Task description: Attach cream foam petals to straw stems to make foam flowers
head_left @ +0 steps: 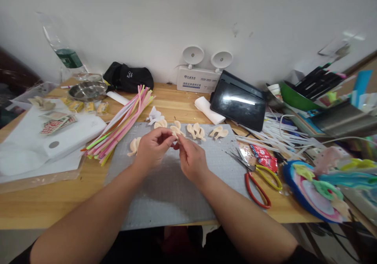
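Observation:
Over the middle of the grey cutting mat (173, 201), my left hand (154, 148) and my right hand (193, 158) meet at the fingertips. Both are closed in a pinch on a small cream petal-shaped piece (176, 133), mostly hidden by the fingers. More cream curled pieces lie along the mat's far side: a cluster (196, 131) just beyond the right hand, a pair (218, 132) farther right and another (134, 146) left of the left hand. A white crumpled piece (154, 116) sits at the mat's far edge.
A bundle of coloured pipe cleaners (120, 126) lies left of the mat. Scissors with red and yellow handles (256, 173) rest at its right edge. Behind stand a black tablet-like panel (240, 101), a twin-head emergency light (197, 77), a black pouch (128, 77) and a metal bowl (88, 90).

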Available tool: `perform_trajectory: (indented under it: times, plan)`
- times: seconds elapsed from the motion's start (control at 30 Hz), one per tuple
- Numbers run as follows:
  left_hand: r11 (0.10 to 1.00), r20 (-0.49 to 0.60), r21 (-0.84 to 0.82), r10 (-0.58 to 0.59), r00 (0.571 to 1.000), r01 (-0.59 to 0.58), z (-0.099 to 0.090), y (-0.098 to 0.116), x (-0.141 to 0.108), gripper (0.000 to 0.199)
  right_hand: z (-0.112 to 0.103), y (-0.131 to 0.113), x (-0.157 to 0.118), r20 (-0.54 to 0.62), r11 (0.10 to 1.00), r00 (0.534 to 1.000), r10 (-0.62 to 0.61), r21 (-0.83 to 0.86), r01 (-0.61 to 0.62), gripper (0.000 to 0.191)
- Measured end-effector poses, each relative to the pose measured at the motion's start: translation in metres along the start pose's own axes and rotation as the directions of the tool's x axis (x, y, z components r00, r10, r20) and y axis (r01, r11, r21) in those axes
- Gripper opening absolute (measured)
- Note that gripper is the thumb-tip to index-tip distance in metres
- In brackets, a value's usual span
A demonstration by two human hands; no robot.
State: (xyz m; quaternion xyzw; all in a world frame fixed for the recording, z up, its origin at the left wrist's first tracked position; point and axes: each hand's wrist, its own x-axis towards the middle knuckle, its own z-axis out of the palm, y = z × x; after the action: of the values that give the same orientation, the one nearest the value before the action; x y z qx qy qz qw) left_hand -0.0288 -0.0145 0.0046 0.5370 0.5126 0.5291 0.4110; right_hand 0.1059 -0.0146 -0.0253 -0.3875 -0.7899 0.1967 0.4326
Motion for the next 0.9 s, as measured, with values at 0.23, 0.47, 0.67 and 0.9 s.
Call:
perform_trajectory:
  times: [0.23,0.47,0.67,0.9]
  plan:
    - [0.999,0.076,-0.028,0.027,0.997,-0.025,-0.004,-0.004,0.004,0.01,-0.005,-0.003,0.004,0.082,0.996,0.994,0.071,0.051,-0.075,0.032]
    - [0.991,-0.166,-0.089,0.088,0.982,-0.104,-0.014,-0.003,0.012,0.01,-0.002,0.001,0.005,0.195,0.994,0.975,0.107,-0.025,-0.104,0.03]
    - [0.97,-0.363,-0.153,0.123,0.924,-0.189,-0.024,-0.003,0.022,0.012,-0.001,0.006,0.006,0.222,0.993,0.971,0.089,-0.101,-0.068,0.031]
    - [0.974,-0.45,-0.164,0.066,0.89,-0.156,-0.029,-0.004,0.026,0.016,-0.004,0.013,0.009,0.248,0.992,0.968,0.042,-0.127,-0.01,0.032]
